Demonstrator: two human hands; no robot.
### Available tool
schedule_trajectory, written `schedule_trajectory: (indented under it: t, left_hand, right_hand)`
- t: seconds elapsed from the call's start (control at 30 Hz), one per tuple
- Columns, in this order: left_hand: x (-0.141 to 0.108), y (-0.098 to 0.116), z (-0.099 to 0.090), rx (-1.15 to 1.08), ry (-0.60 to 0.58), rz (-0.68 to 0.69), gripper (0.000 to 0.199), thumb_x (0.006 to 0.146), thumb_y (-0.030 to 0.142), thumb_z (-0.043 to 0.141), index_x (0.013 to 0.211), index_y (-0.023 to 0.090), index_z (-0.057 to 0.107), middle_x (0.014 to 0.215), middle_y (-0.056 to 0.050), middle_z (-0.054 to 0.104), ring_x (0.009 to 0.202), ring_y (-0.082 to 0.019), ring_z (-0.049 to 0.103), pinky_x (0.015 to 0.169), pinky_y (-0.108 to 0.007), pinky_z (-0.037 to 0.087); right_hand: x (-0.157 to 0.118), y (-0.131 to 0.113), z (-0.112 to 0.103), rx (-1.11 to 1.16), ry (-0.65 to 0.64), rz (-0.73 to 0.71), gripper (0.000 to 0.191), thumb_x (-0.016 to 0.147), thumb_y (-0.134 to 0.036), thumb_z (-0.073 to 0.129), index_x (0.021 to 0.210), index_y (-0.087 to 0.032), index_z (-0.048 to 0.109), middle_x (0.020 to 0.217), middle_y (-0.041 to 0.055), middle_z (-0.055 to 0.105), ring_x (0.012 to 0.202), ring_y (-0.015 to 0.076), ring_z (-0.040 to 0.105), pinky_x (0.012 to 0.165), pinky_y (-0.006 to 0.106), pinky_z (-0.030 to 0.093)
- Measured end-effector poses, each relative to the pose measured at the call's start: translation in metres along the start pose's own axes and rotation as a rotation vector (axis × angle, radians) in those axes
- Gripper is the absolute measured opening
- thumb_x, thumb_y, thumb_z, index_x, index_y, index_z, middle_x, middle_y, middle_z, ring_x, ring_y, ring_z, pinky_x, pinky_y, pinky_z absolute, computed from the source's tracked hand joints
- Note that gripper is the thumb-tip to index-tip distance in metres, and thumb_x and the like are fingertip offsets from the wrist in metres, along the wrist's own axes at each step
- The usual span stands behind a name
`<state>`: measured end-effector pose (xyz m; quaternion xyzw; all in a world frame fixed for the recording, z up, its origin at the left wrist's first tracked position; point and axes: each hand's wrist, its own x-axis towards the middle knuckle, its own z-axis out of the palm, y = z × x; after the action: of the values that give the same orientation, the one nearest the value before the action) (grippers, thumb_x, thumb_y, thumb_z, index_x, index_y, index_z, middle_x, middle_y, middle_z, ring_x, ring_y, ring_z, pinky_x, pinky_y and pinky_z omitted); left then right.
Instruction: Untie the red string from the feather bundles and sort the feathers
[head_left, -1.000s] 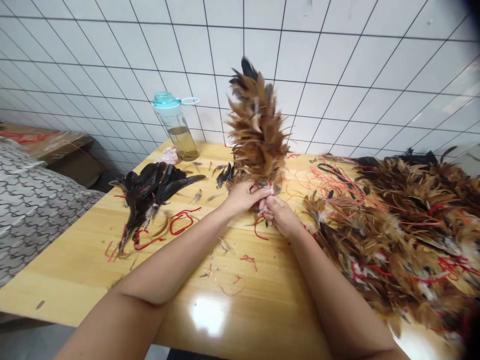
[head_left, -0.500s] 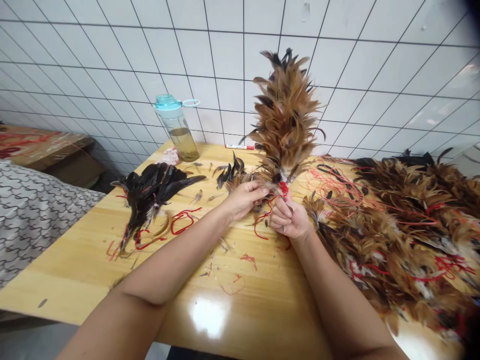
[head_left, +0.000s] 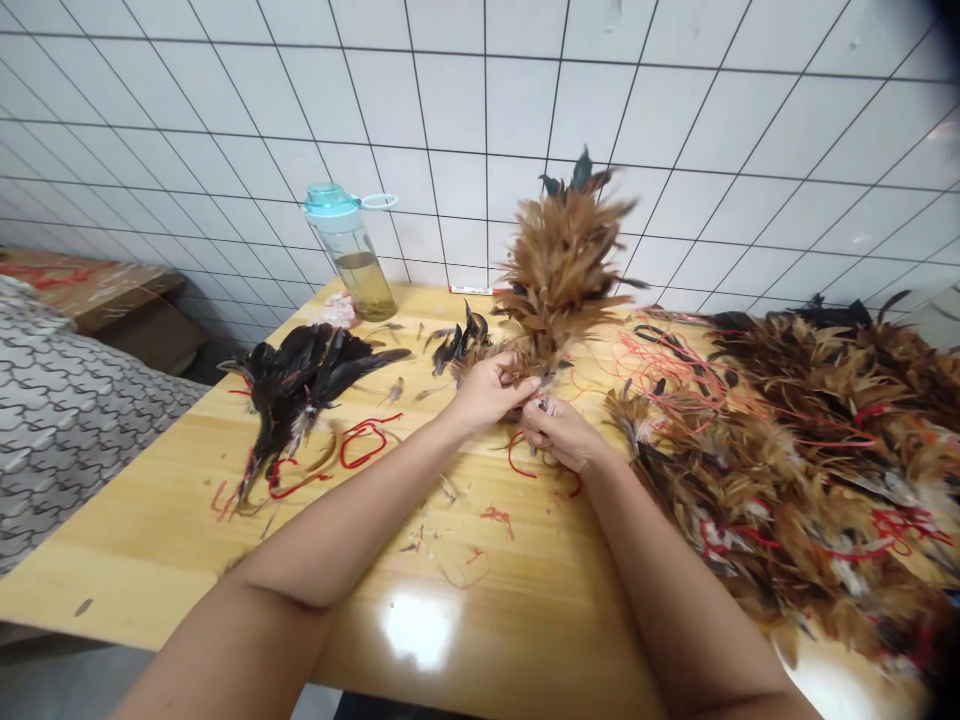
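A brown feather duster [head_left: 566,265], dark at its tip, stands upright in front of the tiled wall. My right hand [head_left: 562,432] is closed around its lower end, just below the feathers. At the duster's base my left hand [head_left: 491,388] pinches feathers between thumb and fingers, nearly touching the right hand. The fingertips partly hide what lies between the two hands. Behind the left hand is a small pile of loose feathers [head_left: 466,335], and a red string [head_left: 519,458] lies on the table beneath both hands.
On the wooden table [head_left: 360,590], black feathers [head_left: 300,385] and a red cord [head_left: 364,442] lie left. A water bottle [head_left: 361,275] stands behind, near a marker [head_left: 471,291]. Brown feather bundles [head_left: 757,470] cover the right, with tangled red string [head_left: 667,365]. Patterned cloth [head_left: 82,410] borders the left.
The duster has dropped lower and turned, its feathers blurred now. Its red-wound base is no longer plainly visible. My right hand has shifted left, closer to the left hand.
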<state>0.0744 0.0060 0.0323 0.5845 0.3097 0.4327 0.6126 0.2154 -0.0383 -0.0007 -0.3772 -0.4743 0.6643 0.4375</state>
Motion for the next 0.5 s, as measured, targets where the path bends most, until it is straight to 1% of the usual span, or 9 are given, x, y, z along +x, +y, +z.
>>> schedule_trajectory:
  t: [0.07, 0.1, 0.17, 0.27, 0.33, 0.37, 0.43, 0.5]
  left_hand:
    - [0.003, -0.002, -0.002, 0.154, 0.04, 0.064, 0.026, 0.068, 0.029, 0.077, 0.083, 0.015, 0.06, 0.067, 0.004, 0.056, 0.061, -0.008, 0.05, 0.06, -0.021, 0.041]
    - [0.003, -0.002, -0.003, 0.216, 0.058, 0.088, 0.025, 0.068, 0.028, 0.076, 0.085, 0.015, 0.061, 0.068, 0.004, 0.055, 0.063, -0.009, 0.05, 0.062, -0.021, 0.041]
    - [0.004, -0.001, -0.005, 0.281, 0.102, 0.116, 0.024, 0.07, 0.026, 0.073, 0.088, 0.016, 0.061, 0.063, 0.006, 0.048, 0.06, -0.008, 0.044, 0.059, -0.02, 0.037]
    - [0.001, 0.005, -0.004, 0.235, 0.141, 0.14, 0.025, 0.074, 0.026, 0.069, 0.095, 0.017, 0.057, 0.06, 0.008, 0.036, 0.053, -0.007, 0.033, 0.054, -0.02, 0.029]
    - [-0.002, 0.011, -0.002, 0.168, 0.15, 0.157, 0.024, 0.077, 0.027, 0.066, 0.097, 0.017, 0.055, 0.06, 0.009, 0.031, 0.052, -0.007, 0.028, 0.053, -0.02, 0.026]
    - [-0.003, 0.013, -0.001, 0.137, 0.154, 0.164, 0.022, 0.078, 0.026, 0.064, 0.096, 0.018, 0.054, 0.06, 0.009, 0.031, 0.052, -0.007, 0.028, 0.052, -0.02, 0.025]
    - [-0.005, 0.017, 0.0, 0.093, 0.163, 0.174, 0.016, 0.08, 0.026, 0.061, 0.09, 0.018, 0.053, 0.06, 0.008, 0.032, 0.053, -0.008, 0.028, 0.052, -0.021, 0.024]
    - [-0.006, 0.018, -0.001, 0.096, 0.152, 0.168, 0.013, 0.081, 0.027, 0.059, 0.085, 0.018, 0.052, 0.06, 0.007, 0.032, 0.053, -0.008, 0.028, 0.053, -0.021, 0.023]
  right_hand:
    - [0.004, 0.002, 0.002, -0.002, 0.143, -0.037, 0.052, 0.065, -0.061, 0.076, 0.064, -0.019, 0.045, 0.048, -0.009, 0.037, 0.045, 0.005, 0.028, 0.042, 0.02, 0.019]
    - [0.005, 0.002, 0.003, 0.036, 0.177, -0.053, 0.052, 0.065, -0.06, 0.077, 0.065, -0.019, 0.045, 0.048, -0.0094, 0.035, 0.044, 0.0047, 0.027, 0.041, 0.02, 0.018]
    - [0.006, -0.001, 0.004, 0.17, 0.185, -0.068, 0.049, 0.065, -0.058, 0.078, 0.07, -0.02, 0.047, 0.049, -0.0107, 0.032, 0.043, 0.004, 0.021, 0.04, 0.019, 0.016]
    - [0.005, -0.01, 0.0, 0.401, 0.134, -0.061, 0.043, 0.072, -0.055, 0.075, 0.081, -0.021, 0.051, 0.05, -0.0118, 0.026, 0.041, 0.0042, 0.014, 0.037, 0.018, 0.014]
    - [0.004, -0.015, -0.008, 0.509, 0.149, -0.087, 0.037, 0.079, -0.054, 0.069, 0.083, -0.022, 0.052, 0.049, -0.0119, 0.023, 0.039, 0.0047, 0.011, 0.036, 0.018, 0.016]
    - [0.003, -0.017, -0.013, 0.544, 0.178, -0.11, 0.034, 0.083, -0.053, 0.066, 0.084, -0.022, 0.052, 0.048, -0.012, 0.021, 0.039, 0.005, 0.01, 0.035, 0.018, 0.016]
    - [0.001, -0.018, -0.025, 0.583, 0.281, -0.176, 0.028, 0.086, -0.048, 0.064, 0.085, -0.022, 0.052, 0.047, -0.0125, 0.018, 0.038, 0.0053, 0.008, 0.035, 0.016, 0.017]
    - [0.0, -0.019, -0.034, 0.568, 0.36, -0.222, 0.028, 0.085, -0.045, 0.066, 0.083, -0.022, 0.051, 0.046, -0.0128, 0.018, 0.038, 0.0051, 0.008, 0.035, 0.016, 0.017]
